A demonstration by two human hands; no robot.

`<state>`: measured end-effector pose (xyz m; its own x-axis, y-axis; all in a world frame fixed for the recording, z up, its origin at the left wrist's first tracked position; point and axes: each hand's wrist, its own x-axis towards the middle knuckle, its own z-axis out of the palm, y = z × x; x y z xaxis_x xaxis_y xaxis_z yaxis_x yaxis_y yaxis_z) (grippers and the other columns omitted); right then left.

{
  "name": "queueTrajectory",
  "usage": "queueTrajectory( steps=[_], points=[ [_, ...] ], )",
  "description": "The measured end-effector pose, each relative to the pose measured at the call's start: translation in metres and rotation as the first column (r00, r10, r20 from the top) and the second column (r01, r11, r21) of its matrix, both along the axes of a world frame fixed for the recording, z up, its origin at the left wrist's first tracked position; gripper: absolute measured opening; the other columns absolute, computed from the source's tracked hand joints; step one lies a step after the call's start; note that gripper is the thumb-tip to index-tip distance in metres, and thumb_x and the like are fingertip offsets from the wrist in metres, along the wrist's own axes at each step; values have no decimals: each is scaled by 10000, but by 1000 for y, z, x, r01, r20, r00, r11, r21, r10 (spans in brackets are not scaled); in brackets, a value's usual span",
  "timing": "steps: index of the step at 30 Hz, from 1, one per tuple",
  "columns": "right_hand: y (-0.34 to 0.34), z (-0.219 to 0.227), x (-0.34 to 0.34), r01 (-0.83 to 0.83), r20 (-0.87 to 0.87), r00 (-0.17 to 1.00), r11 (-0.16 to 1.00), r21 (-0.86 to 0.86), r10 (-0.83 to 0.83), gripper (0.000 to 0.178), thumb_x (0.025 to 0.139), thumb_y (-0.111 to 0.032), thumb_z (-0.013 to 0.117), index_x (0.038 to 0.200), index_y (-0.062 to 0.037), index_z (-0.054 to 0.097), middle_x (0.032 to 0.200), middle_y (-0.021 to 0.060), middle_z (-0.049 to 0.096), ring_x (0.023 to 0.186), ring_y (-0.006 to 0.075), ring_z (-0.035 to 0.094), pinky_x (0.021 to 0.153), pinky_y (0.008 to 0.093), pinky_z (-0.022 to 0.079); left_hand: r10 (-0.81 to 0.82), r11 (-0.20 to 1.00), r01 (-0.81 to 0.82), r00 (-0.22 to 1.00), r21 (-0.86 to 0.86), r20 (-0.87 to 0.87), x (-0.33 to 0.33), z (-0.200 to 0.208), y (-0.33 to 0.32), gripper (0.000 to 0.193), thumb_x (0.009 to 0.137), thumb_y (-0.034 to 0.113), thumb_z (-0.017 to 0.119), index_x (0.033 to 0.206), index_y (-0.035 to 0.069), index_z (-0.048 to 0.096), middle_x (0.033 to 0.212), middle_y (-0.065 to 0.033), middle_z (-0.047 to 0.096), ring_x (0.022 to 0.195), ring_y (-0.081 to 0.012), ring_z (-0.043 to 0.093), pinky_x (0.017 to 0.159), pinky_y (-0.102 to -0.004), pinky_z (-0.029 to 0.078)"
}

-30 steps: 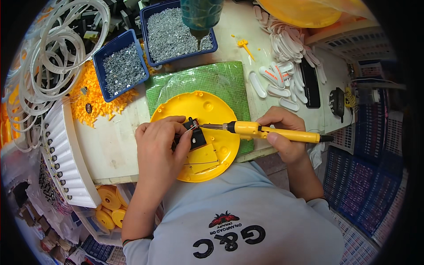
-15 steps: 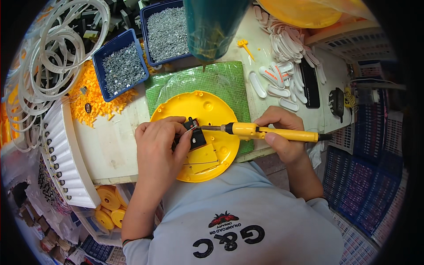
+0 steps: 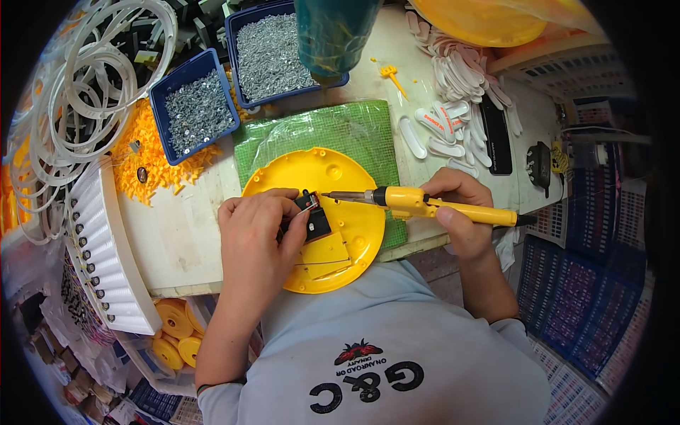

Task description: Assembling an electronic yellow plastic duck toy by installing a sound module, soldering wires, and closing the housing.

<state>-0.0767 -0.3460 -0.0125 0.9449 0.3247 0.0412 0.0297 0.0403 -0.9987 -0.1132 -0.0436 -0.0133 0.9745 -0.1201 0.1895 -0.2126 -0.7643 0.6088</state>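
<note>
My right hand grips a yellow soldering iron with a metal shaft pointing left. The iron's tip is beside a small metal piece on a black plastic part. Over that part's left side, my left hand has its fingers pinched together on what looks like a thin wire, partly hidden by the fingers. The black part sits within a round yellow plastic shell, which also has a rectangular yellow panel inside. Under the shell lies a green mat, wrapped in clear film.
Blue bins of metal pieces stand at the far left, beside a heap of small orange pieces. A teal cylinder hangs overhead. White oval parts are piled far right. A white strip with round contacts lies left.
The soldering iron and my right hand have shifted slightly right, and the tip has moved off the metal piece. The teal cylinder has swung left. My left hand stays nearly still.
</note>
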Motion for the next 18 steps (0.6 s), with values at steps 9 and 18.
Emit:
queueTrajectory(
  steps=[9,18],
  points=[
    [3,1,-2,-2,7,1000,1000,-7,2,320,862,-108,639,1135,56,668,1025,101,697,934,140,619,891,304,489,5,1000,-5,1000,-2,-10,-1,1,0,152,866,104,780,895,71,635,1029,-67,753,946,-245,692,930,-418,413],
    [3,0,-5,15,-16,1000,1000,-3,-15,321,871,-102,635,1150,54,663,1039,98,687,941,139,616,899,301,488,43,987,-45,999,-153,-19,5,15,16,174,865,79,785,1026,72,722,985,-85,713,957,-287,662,907,-381,459]
  ],
)
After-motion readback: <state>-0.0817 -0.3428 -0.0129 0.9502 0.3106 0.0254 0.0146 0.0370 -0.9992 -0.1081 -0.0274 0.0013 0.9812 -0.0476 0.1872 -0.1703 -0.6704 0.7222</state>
